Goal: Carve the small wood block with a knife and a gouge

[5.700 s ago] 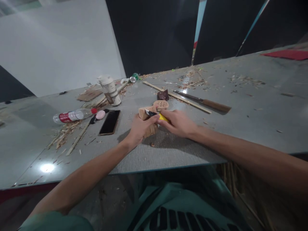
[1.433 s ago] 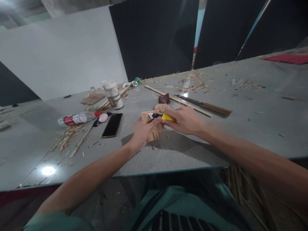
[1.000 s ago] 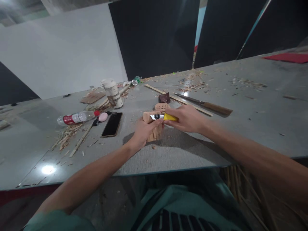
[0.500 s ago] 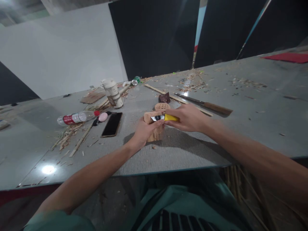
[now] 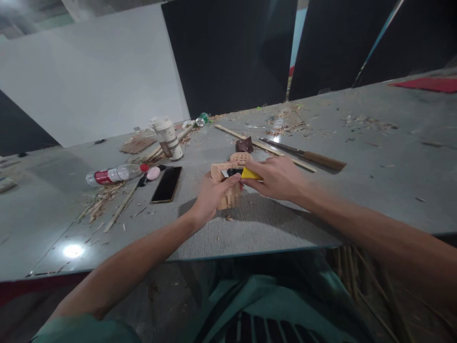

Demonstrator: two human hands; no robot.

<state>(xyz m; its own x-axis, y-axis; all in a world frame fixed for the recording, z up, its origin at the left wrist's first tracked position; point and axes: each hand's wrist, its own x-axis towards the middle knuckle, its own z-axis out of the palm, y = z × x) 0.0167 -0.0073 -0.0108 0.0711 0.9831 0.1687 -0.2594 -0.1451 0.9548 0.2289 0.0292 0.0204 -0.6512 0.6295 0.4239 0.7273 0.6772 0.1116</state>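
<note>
A pale wood block stands on the grey surface, near its front edge, and everything else is best placed from it. The left hand wraps the block from the near side, its grip pressed together around the wood, thumb up by the top edge. The right hand comes in from the block's right with its grip pinching a yellow-handled knife, whose short blade lies across the top of the block, just beside the left thumb. This looks like the middle of a carving or trimming cut on the block's upper edge; the next stroke calls for a firm hold on the wood and the thumb kept out of the blade's path. Just behind the block lies a round wooden disc with holes and, beyond that, a dark brown scrap. Behind and to the block's right lie a long wooden strip and a large knife with a wooden handle. To the block's left lie a black phone, a pink lid, a plastic bottle and a paper cup, among shavings.
</note>
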